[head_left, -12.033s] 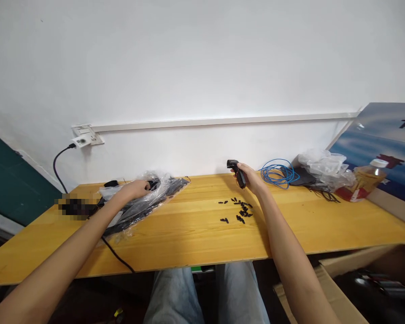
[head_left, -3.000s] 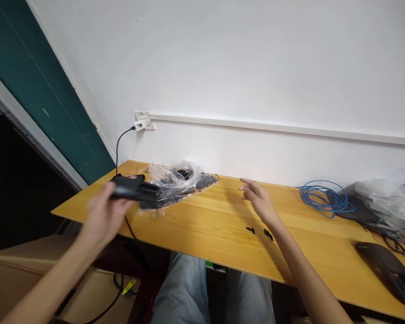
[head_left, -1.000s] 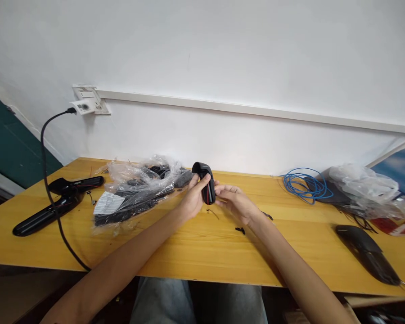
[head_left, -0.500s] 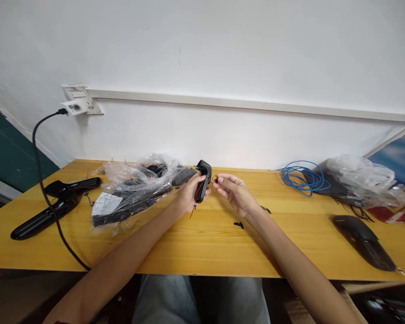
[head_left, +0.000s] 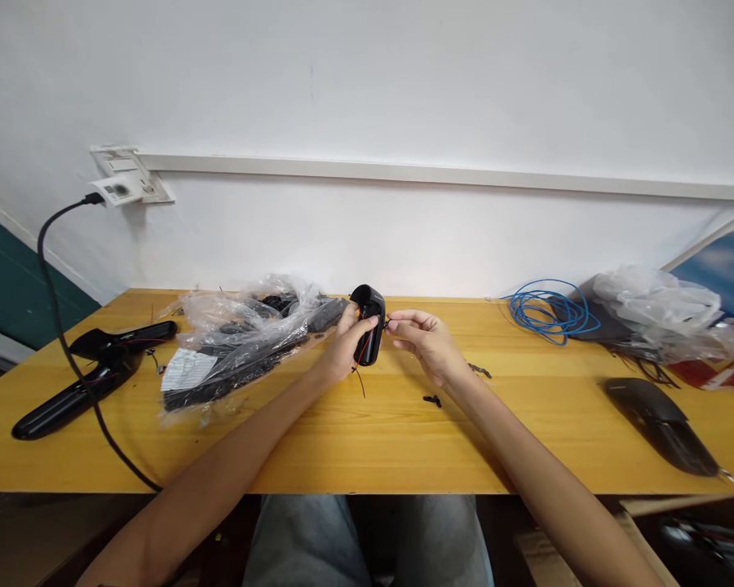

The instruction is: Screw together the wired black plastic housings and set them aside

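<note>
On the wooden table [head_left: 318,456], far centre — left hand [head_left: 341,349] clasping a curved black plastic housing [head_left: 373,349], right hand [head_left: 429,341] pinching a tiny dark piece [head_left: 386,324] by its right edge — a slack pinch could drop it.

Holds a glossy black casing [head_left: 373,344], hooked and hollow on top, near-upright in left hand [head_left: 341,349]; pinches a tiny dark piece [head_left: 386,324] close by in right hand [head_left: 426,346].
</note>
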Motion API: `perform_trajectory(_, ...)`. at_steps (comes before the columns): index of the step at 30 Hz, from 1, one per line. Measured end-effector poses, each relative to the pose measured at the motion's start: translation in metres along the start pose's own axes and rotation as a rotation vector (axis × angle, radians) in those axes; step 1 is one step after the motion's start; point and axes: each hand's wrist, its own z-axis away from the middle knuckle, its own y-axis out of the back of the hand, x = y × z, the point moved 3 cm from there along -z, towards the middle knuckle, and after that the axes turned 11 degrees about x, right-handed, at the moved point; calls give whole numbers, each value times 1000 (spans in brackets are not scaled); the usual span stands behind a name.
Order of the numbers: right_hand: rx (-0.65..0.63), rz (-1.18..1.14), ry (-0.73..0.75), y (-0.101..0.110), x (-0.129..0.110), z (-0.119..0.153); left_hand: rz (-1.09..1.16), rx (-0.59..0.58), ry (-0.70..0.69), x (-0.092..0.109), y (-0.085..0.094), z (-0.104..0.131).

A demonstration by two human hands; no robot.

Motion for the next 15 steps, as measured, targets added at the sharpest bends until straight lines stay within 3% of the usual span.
perform_trajectory(4, 30, 19, 14, 0, -2, 0, -27, 57, -89, 2, 0, 0)
perform_trajectory(15, 62, 40, 53, 2, 4, -4, -68, 113, -109, -1, -1, 0)
